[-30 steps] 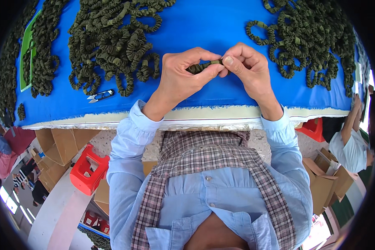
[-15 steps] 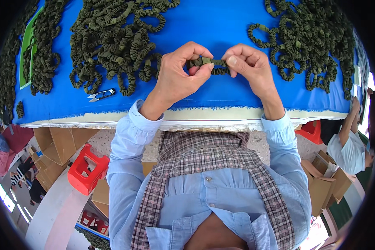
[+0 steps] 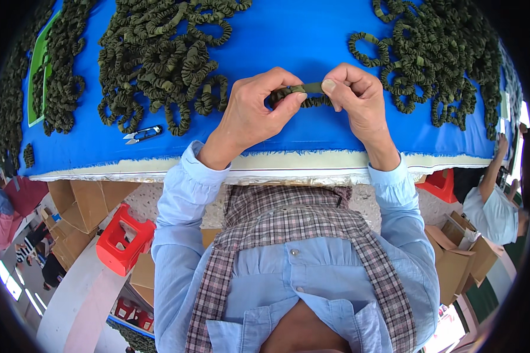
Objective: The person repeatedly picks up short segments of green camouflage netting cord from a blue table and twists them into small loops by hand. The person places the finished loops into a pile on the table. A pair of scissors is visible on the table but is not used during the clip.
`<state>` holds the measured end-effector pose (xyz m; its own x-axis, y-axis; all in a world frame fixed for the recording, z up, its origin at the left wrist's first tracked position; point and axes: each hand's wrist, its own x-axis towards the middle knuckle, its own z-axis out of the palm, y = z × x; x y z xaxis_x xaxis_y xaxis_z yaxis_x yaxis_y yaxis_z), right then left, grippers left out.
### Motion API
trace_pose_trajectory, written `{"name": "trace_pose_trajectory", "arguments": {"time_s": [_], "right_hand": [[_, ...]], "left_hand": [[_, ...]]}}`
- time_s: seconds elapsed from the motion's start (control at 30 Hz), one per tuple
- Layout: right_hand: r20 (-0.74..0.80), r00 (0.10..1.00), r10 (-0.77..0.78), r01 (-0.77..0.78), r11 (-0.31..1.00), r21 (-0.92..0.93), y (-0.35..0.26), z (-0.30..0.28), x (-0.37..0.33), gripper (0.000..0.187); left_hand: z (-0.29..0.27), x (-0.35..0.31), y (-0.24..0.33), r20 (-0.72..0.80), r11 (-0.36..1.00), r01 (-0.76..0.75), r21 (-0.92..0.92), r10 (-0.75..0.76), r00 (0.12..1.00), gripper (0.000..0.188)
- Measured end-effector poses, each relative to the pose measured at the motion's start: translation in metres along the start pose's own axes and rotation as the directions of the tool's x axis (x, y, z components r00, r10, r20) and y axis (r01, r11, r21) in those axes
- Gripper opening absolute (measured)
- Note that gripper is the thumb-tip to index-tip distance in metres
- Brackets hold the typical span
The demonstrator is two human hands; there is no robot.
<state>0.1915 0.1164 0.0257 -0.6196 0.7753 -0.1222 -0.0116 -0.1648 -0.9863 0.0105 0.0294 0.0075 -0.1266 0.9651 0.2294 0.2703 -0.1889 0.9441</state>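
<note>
Between my hands, above the blue cloth, a dark green scrunchie (image 3: 315, 101) is held stretched sideways. My left hand (image 3: 259, 106) pinches it at its left side with thumb and forefinger. At the other side my right hand (image 3: 357, 100) grips it the same way, and a smooth flat stretch of fabric spans the gap. The loop's lower, gathered side hangs just beneath. A big heap of similar scrunchies (image 3: 153, 59) lies left of my hands, and a second heap (image 3: 436, 47) lies to the right. Small thread snips (image 3: 142, 135) rest on the cloth near the left heap.
A blue cloth (image 3: 300, 35) covers the table, frayed along its near edge. At the far left stands a green tray (image 3: 36, 70) among more scrunchies. Below the table are a red stool (image 3: 123, 240) and cardboard boxes (image 3: 88, 203). Another person's arm (image 3: 493, 170) shows at the right.
My right hand has drawn slightly lower and turned, and a smooth flat section of the scrunchie now shows taut between my hands. My left hand has shifted a little.
</note>
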Motion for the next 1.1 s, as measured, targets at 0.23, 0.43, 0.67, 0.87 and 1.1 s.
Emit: {"name": "trace_pose_trajectory", "arguments": {"time_s": [0.23,0.43,0.67,0.87,1.1], "right_hand": [[0.020,1.000,0.005,-0.005,1.000,0.025,0.003,-0.001,0.000,0.009],[0.014,1.000,-0.027,0.026,0.998,0.052,0.008,0.005,0.006,0.024],[0.060,0.998,-0.004,0.021,0.958,-0.284,0.027,0.004,0.014,0.019],[0.176,0.969,-0.173,0.245,0.753,-0.611,0.019,0.004,0.006,0.030],[0.232,0.956,-0.178,0.289,0.692,-0.661,0.016,0.014,-0.004,0.026]], "left_hand": [[-0.001,-0.001,-0.004,0.072,0.999,0.033,-0.006,-0.033,0.997,0.009],[0.004,0.002,-0.017,0.027,0.856,0.210,-0.473,-0.224,0.974,0.011],[-0.003,0.004,-0.026,0.031,0.704,0.220,-0.675,-0.271,0.962,0.016],[0.007,0.008,-0.006,0.006,0.899,0.164,-0.407,-0.177,0.984,0.028],[0.005,0.002,-0.028,-0.135,0.987,-0.157,0.017,0.158,0.978,0.018]]}}
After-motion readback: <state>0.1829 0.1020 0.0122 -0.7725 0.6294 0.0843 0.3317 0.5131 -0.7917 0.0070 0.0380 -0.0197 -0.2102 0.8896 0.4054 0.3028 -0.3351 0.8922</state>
